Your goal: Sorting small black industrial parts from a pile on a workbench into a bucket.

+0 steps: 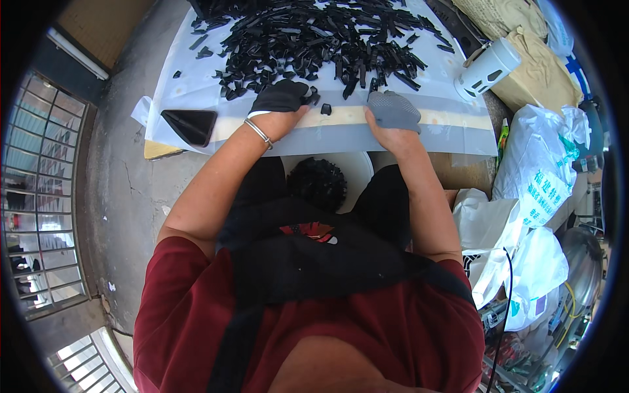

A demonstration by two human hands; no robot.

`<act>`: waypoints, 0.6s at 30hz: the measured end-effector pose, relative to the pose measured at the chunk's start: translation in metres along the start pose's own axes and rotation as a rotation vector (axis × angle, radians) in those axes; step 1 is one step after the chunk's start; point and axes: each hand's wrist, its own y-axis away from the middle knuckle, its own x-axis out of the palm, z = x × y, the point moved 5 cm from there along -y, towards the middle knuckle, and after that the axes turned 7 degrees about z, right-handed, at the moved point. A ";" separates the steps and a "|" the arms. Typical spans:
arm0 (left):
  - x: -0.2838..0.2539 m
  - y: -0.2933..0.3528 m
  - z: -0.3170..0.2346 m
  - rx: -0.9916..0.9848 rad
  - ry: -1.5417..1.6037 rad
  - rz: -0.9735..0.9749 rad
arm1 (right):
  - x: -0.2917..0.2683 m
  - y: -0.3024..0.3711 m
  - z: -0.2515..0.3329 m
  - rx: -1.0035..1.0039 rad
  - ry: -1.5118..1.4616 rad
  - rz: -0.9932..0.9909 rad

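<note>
Loose black pc [325, 109] lies alone on near strip of desk [452, 136], between the hands; main black pile [282, 46] is just beyond, far side. L hand [280, 103], black glove, part-curled w/ small dark bits by its fingertips; R hand [395, 118], grey glove, part-curled at pile's near right edge. From above, can't tell if either has hold of anything. Best pinch pcs singly, fingertips low, w/o dragging the cover. White tub [361, 171] w/ more black pcs [317, 183] sits below near edge; keep dark phone [191, 126], left, clear.
</note>
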 end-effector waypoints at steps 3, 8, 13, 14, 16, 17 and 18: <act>-0.004 0.003 0.007 -0.073 0.063 0.005 | -0.003 0.000 -0.004 0.037 -0.010 0.053; -0.002 0.012 0.023 -0.155 0.148 -0.206 | -0.003 0.000 -0.008 0.116 0.043 0.060; -0.011 0.026 0.021 -0.149 0.332 -0.372 | -0.013 -0.006 0.001 0.161 0.128 0.139; -0.012 0.028 0.020 -0.150 0.330 -0.375 | -0.009 -0.007 -0.001 0.179 0.124 0.132; -0.008 0.029 0.017 -0.135 0.386 -0.252 | -0.005 -0.005 -0.004 0.196 0.120 0.122; -0.014 0.035 0.009 -0.128 0.349 -0.153 | -0.009 0.002 0.004 0.128 -0.051 0.077; -0.016 0.041 0.005 -0.132 0.350 -0.152 | -0.013 0.011 0.013 0.062 -0.221 0.032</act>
